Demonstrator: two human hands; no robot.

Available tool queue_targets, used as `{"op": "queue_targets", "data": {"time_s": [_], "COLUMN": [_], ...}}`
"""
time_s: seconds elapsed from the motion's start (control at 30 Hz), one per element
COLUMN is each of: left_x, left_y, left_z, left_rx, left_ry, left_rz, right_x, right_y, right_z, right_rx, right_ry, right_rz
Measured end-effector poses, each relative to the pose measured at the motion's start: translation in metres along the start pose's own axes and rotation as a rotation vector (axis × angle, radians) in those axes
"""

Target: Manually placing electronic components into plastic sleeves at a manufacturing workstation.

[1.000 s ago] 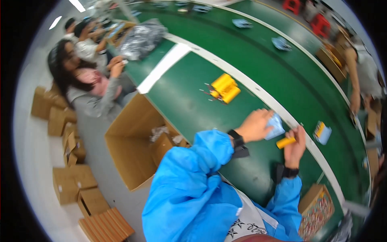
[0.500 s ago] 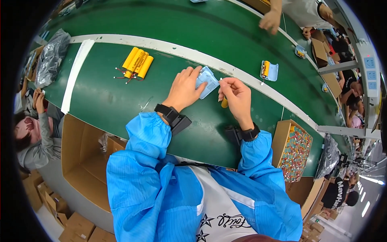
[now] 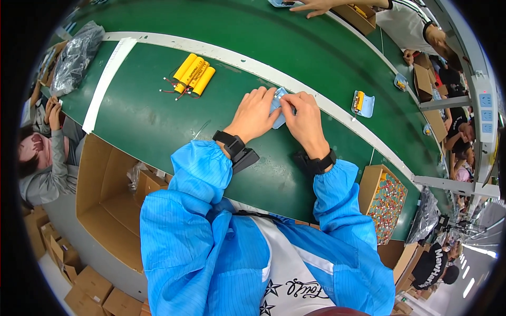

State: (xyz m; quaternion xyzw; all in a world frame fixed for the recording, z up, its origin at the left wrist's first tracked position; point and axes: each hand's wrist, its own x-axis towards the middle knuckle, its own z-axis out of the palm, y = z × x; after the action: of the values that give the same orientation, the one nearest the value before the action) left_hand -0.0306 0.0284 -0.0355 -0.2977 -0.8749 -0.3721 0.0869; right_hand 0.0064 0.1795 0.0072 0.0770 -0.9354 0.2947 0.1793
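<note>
A light-blue plastic housing point(image 3: 280, 120) is tilted above the green bench, mostly covered by my hands. My left hand point(image 3: 253, 113) grips it from the left, thumb along its near side. At the top of the housing, my right hand point(image 3: 304, 118) pinches a small white plug with thumb and forefinger; the plug is largely hidden. The yellow battery that was under my right hand cannot be seen. To the left, a group of yellow cylindrical batteries point(image 3: 195, 73) with thin leads and white plugs lies on the bench.
Beyond a white rail point(image 3: 232, 57) runs a green belt bearing an opened blue housing with a yellow battery point(image 3: 362, 104). A carton of wired parts point(image 3: 387, 203) stands at my right, a large cardboard box point(image 3: 105, 195) at my left. Across the belt, a co-worker's hand point(image 3: 313, 6) reaches in.
My right hand has moved in against the housing, bringing the plug to its top, and the yellow battery has gone from sight. The view has shifted slightly. The co-worker's hand has moved left.
</note>
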Motion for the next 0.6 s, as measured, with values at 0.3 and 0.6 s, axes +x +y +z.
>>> {"op": "queue_targets", "data": {"time_s": [0.3, 0.6], "left_x": [-0.0004, 0.0010], "left_y": [-0.0010, -0.0012], "left_z": [-0.0014, -0.0024], "left_rx": [-0.019, -0.029], "left_ry": [-0.062, -0.086], "left_rz": [-0.021, -0.049], "right_x": [0.0064, 0.0037], "right_y": [-0.0047, -0.0027], "right_z": [0.0002, 0.0042], "right_rx": [-0.089, -0.187], "right_ry": [-0.032, 0.039], "right_rz": [-0.009, -0.088]}}
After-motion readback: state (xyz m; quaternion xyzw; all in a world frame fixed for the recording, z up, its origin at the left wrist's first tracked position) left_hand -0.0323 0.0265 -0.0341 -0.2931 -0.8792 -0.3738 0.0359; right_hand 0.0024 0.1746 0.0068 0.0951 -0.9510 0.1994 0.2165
